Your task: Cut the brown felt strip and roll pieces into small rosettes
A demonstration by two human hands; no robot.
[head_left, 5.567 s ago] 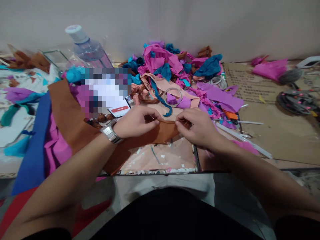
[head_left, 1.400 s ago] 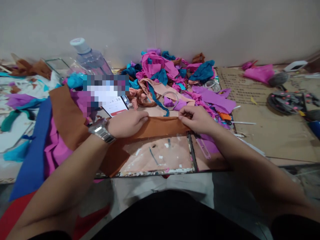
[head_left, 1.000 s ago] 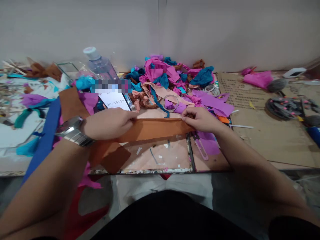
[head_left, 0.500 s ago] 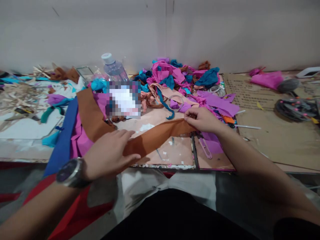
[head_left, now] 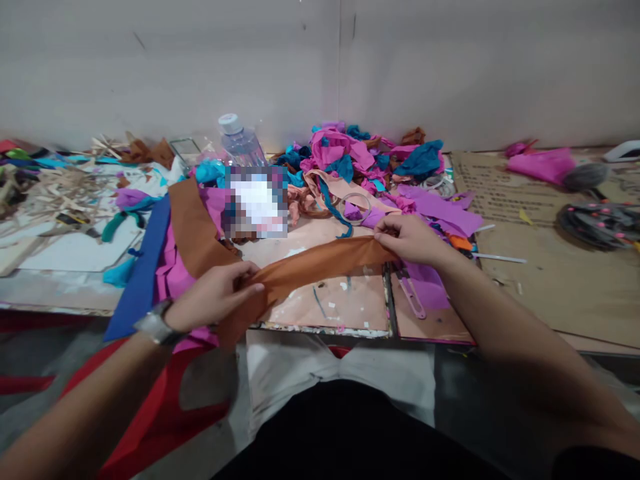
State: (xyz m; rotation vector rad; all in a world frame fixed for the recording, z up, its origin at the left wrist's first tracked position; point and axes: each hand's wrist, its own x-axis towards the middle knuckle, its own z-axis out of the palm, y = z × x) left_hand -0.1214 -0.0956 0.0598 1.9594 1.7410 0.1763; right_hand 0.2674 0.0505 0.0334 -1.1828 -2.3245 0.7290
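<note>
A long folded strip of brown paper [head_left: 320, 263] stretches across the near edge of the work board. My left hand [head_left: 213, 297], with a metal watch on the wrist, is closed on the strip's left part just over the board's front edge. My right hand [head_left: 410, 238] pinches the strip's right end, fingers closed. The strip runs on to the left into a wider brown sheet [head_left: 193, 227] lying over pink and blue paper.
A heap of pink, purple and teal paper scraps [head_left: 360, 160] lies at the back. A water bottle [head_left: 240, 143], a clear tape ring [head_left: 356, 207], a craft knife [head_left: 411, 300] and cardboard [head_left: 550, 253] are around. Wooden sticks [head_left: 60, 193] lie far left.
My left hand slid left and toward me along the brown strip, then closed on it near the board's edge. My right hand kept its pinch. The view tilted up.
</note>
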